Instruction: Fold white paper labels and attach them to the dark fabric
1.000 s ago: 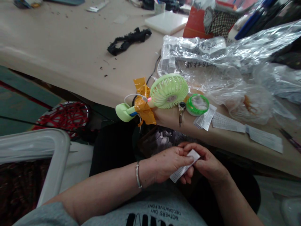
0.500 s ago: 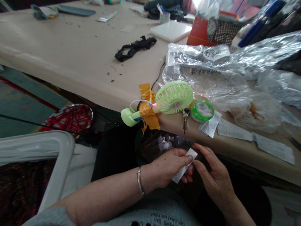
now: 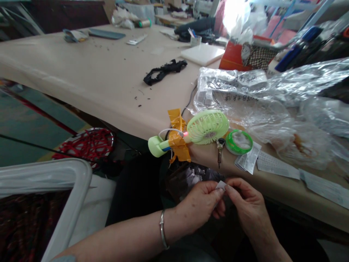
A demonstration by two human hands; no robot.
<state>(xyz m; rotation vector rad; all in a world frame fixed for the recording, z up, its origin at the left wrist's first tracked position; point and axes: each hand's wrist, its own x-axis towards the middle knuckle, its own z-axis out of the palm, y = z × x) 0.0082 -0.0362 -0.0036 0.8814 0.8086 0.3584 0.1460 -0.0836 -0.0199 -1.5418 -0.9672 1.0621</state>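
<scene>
My left hand [image 3: 200, 205] and my right hand [image 3: 245, 207] meet low in front of me, below the table edge. Both pinch a small white paper label [image 3: 220, 186] between thumb and fingertips; only its top corner shows. A silver bangle [image 3: 163, 229] sits on my left wrist. Just above the hands, a light green mini fan [image 3: 207, 127] is taped to the table edge with orange tape [image 3: 178, 142]. Beside it lie a green tape roll [image 3: 239, 142] and several white printed labels [image 3: 275, 165].
A beige table [image 3: 95, 80] holds a black fabric strip [image 3: 165, 71], crinkled clear plastic bags [image 3: 245, 98], a white board [image 3: 202, 54] and a red box [image 3: 235, 56]. A white-rimmed bin [image 3: 65, 189] stands at lower left, red cords [image 3: 87, 143] behind it.
The view has tilted upward, so the hands sit lower in frame. The label, held flat and lengthwise before, is now mostly hidden between the fingertips of both hands.
</scene>
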